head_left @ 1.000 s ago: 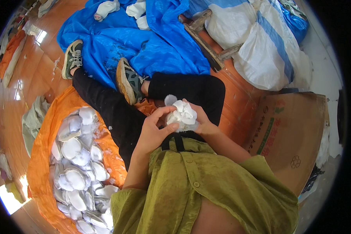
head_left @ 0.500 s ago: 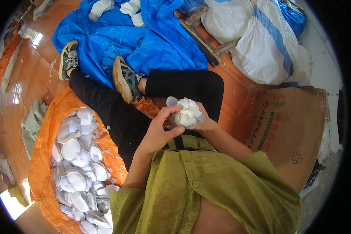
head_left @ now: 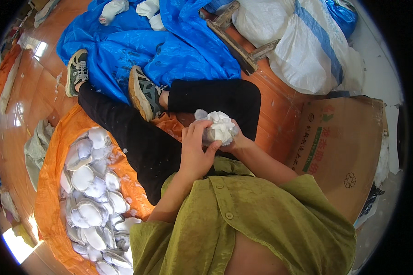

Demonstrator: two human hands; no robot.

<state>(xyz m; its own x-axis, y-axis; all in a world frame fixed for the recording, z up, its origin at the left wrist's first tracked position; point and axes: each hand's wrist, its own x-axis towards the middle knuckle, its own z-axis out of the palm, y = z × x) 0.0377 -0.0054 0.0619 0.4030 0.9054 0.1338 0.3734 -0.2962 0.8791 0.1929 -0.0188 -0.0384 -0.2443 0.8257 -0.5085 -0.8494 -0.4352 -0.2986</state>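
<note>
Above the lap, both hands' fingers [head_left: 198, 133] clamp a white fluffy wad [head_left: 219, 127], open floor beyond.

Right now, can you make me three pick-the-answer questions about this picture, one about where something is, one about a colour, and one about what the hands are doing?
1. Where is the pile of white pads?
A. on the orange sheet
B. in the cardboard box
C. on the blue tarp

2. What colour is the shirt?
A. red
B. olive green
C. white

3. What are the hands doing?
A. resting empty
B. both holding a white fluffy bundle
C. tying a shoe

Answers:
1 A, the pads lie heaped on the orange sheet at the person's left.
2 B, the buttoned shirt is olive green.
3 B, the left hand and right hand both grip the bundle.
</note>
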